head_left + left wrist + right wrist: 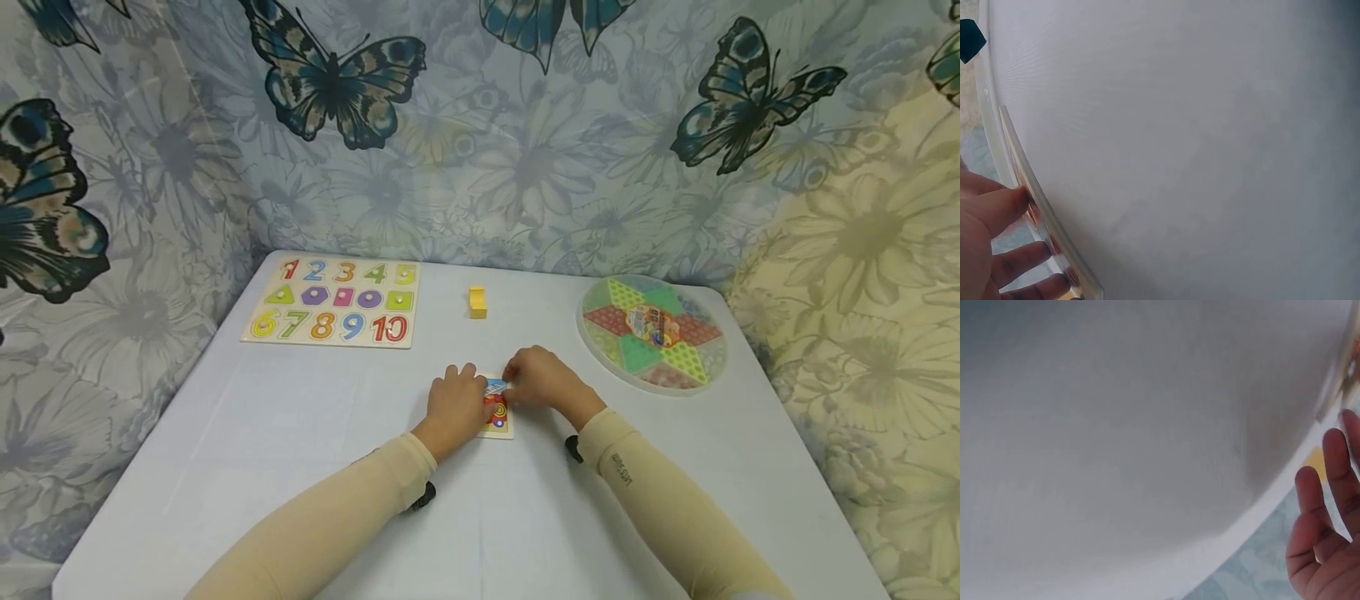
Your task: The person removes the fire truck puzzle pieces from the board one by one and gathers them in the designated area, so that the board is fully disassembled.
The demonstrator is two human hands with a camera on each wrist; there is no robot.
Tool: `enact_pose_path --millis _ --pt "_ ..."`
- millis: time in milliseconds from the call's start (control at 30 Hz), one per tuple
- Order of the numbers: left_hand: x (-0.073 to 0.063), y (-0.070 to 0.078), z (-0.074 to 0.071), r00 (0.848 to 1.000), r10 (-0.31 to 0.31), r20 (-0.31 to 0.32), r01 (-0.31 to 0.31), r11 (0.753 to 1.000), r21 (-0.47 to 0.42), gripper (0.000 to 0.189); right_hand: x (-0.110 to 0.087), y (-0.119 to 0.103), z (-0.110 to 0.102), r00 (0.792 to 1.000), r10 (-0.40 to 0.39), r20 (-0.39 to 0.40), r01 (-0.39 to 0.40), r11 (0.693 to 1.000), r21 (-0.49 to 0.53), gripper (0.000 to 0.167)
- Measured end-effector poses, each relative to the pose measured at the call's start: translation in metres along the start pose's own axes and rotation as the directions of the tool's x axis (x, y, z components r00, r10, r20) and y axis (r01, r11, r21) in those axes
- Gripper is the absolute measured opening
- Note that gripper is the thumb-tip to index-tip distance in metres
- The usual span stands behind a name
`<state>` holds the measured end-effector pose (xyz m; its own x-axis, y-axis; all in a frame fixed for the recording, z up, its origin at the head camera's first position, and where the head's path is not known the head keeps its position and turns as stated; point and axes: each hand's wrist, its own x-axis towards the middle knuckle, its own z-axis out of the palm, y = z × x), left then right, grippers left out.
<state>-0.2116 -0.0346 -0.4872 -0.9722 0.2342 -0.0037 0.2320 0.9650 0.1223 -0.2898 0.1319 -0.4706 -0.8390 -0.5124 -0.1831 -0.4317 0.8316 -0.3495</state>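
A small picture board [497, 421] with a blue and red printed scene lies on the white table between the two hands. My left hand [456, 403] rests on its left side. In the left wrist view, the thumb [1007, 206] and spread fingers [1022, 259] touch its printed face, and its pale edge runs beside them. My right hand [546, 382] is at the upper right corner, fingertips bent down right at the edge. In the right wrist view, its outer fingers [1337, 453] are loosely bent; I cannot tell whether the hidden fingertips pinch something.
A wooden number and shape puzzle [337, 302] lies at the back left. A yellow block [477, 302] stands behind the hands. At the back right is a round board with a coloured star [651, 335]. Butterfly-printed cloth [525, 208] hangs around the table.
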Motion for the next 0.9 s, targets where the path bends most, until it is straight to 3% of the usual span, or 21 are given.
enact_pose_path --millis 233,400,600,800,900 --pt "0.001 0.000 0.000 1.000 -0.003 -0.002 0.003 1.000 0.014 0.045 -0.013 0.015 -0.009 0.999 0.036 -0.027 -0.035 0.999 0.022 0.030" --pt "0.001 0.002 0.001 1.000 0.001 0.019 0.000 1.000 -0.007 0.048 -0.014 0.013 -0.005 1.000 -0.009 0.003 0.009 1.000 0.002 0.042" --pt "0.001 0.003 0.001 1.000 -0.003 0.025 0.003 1.000 0.000 0.048 -0.008 0.004 -0.001 0.996 -0.085 0.038 0.088 0.993 -0.085 0.034" --pt "0.000 0.000 -0.001 1.000 -0.005 0.012 0.005 1.000 0.002 0.047 -0.007 0.011 -0.002 0.996 -0.076 0.035 0.078 0.995 -0.069 0.027" --pt "-0.001 0.002 -0.001 1.000 0.002 0.008 -0.002 1.000 0.000 0.048 -0.020 0.024 -0.007 0.997 -0.069 0.028 0.071 0.996 -0.047 0.025"
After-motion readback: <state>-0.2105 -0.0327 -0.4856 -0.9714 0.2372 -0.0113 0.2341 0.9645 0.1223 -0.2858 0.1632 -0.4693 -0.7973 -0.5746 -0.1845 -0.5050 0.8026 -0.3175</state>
